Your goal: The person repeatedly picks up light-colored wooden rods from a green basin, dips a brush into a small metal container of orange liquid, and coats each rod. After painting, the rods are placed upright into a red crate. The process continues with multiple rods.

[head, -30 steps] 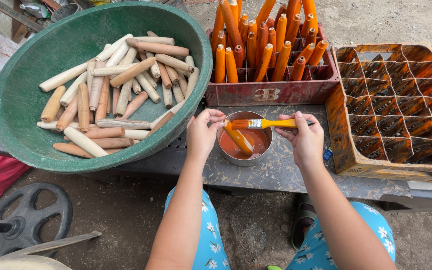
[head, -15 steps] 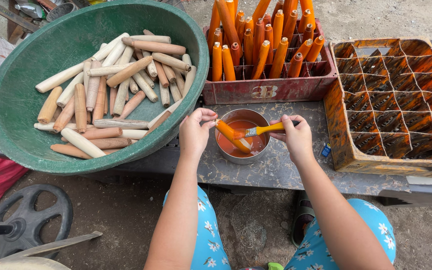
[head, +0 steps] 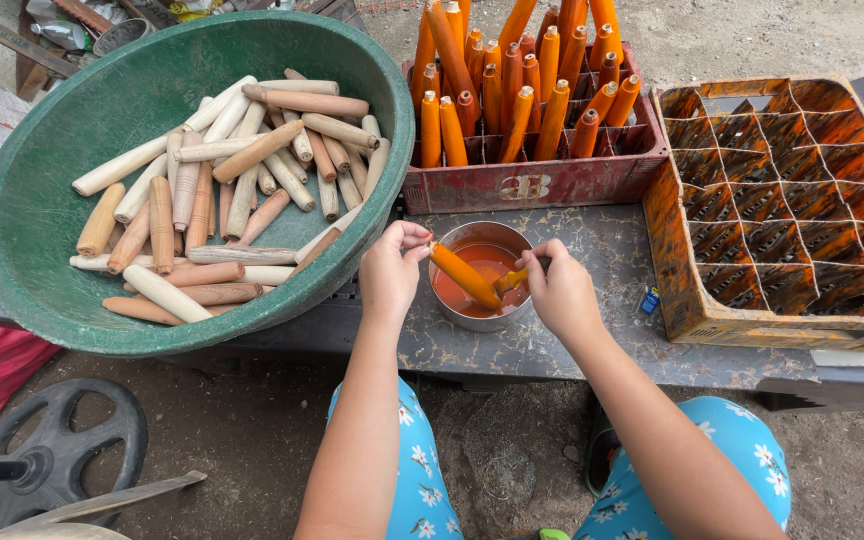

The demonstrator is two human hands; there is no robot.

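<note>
The brush (head: 512,281) in the right hand (head: 562,292) is mostly hidden: only a short yellow-orange stretch shows at the hand's 9 o'clock side, and its bristles cannot be made out against the orange paint. The right fingers are curled tight around that brush, so the grip itself is out of sight beneath the knuckles.

The left hand (head: 390,270) pinches the upper end of a wooden handle (head: 463,275) between thumb and fingertips, fingers narrow on it. The handle is already coated orange and lies tilted over the metal pot (head: 480,273), its long axis running from about 10 o'clock at the pinched end down to 4 o'clock, where the tip meets the brush above the paint. Whether the tip dips into the liquid is hard to tell.

The pot stands on the mottled grey table (head: 602,250), between the two hands. At its 9 to 10 o'clock sits a big green basin (head: 42,180) of bare wooden handles. At 12 o'clock a red crate (head: 532,182) holds painted orange handles upright, their tops cut off by the picture's edge. At 3 o'clock an orange-stained divided crate (head: 692,290) runs off the right side. A small blue object on the table near it is too small to identify.
</note>
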